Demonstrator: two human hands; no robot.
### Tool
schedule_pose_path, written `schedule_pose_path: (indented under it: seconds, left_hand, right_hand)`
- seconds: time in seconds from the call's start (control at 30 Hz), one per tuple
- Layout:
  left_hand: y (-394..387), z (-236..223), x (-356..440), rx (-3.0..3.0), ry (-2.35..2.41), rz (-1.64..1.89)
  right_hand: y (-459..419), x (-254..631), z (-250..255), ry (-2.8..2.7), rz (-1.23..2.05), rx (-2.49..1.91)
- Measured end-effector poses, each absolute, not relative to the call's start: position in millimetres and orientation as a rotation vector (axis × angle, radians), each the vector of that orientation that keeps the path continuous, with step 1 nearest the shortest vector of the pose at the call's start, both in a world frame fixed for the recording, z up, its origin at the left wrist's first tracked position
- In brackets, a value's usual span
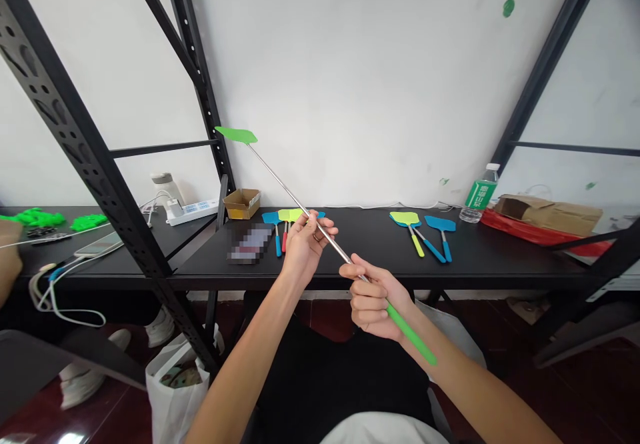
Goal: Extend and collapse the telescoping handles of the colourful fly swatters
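A fly swatter with a green head (237, 135), a thin metal rod (277, 181) and a green handle (413, 334) slants across the view, head up at the left. My left hand (305, 244) is closed on the middle of the rod, thumb and fingers pinching it. My right hand (373, 297) wraps round the lower rod and the top of the handle. Behind my left hand lie several swatters with blue and yellow heads, one with a red handle (285, 241); my hand partly hides them. More swatters, with a yellow head (405, 219) and a blue head (441, 223), lie to the right.
On the black table (350, 257) are a small cardboard box (242, 204), a blurred flat object (250, 243), a water bottle (480, 194) and an open carton (550, 216) on red plastic. Metal posts (90, 131) frame both sides. Another person's arm (7, 257) shows at far left.
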State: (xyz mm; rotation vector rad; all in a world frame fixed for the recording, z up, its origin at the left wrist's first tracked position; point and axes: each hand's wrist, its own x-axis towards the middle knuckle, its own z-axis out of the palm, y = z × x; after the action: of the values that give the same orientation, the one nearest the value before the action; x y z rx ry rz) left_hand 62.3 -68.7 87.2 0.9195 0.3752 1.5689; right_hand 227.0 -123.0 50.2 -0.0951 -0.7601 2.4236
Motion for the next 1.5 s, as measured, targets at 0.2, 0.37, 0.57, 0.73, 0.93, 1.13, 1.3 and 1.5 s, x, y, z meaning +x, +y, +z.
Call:
schedule_pose_path:
  seconds: [0.2,0.37,0.57,0.73,0.93,1.13,1.3,1.5]
  left_hand:
    - [-74.7,87.4,67.2,0.918,0.163,1.328]
    - [-75.7,85.4,72.7,0.926,0.160,1.334]
    - [-68.1,80.3,70.3,0.913,0.272,1.401]
    - [-60.7,77.0,62.4,0.935,0.401,1.434]
    - [-60.1,77.3,59.7,1.003,0.450,1.471]
    - [-66.2,82.2,60.7,1.044,0.378,1.466]
    - [-76.6,86.2,67.6,1.053,0.173,1.276]
    - [-80.5,81.6,77.3,1.049,0.156,1.218]
  right_hand:
    - [-137.9,218.8,52.6,-0.475,2.287,0.031]
    - [-137.1,218.4,53.6,-0.514,2.330,0.095]
    - [-127.9,222.6,54.6,-0.790,2.320,-0.110]
    - [-122.4,222.4,54.4,-1.121,2.060,-0.482]
    - [-110.7,227.0,44.7,-1.623,1.535,-0.747]
    - [-111.1,237.6,52.1,-1.493,1.833,-0.589]
    - [-119.3,232.4,49.3,-1.027,2.131,-0.357]
    - [-125.4,223.4,43.2,-0.895,2.028,-0.348]
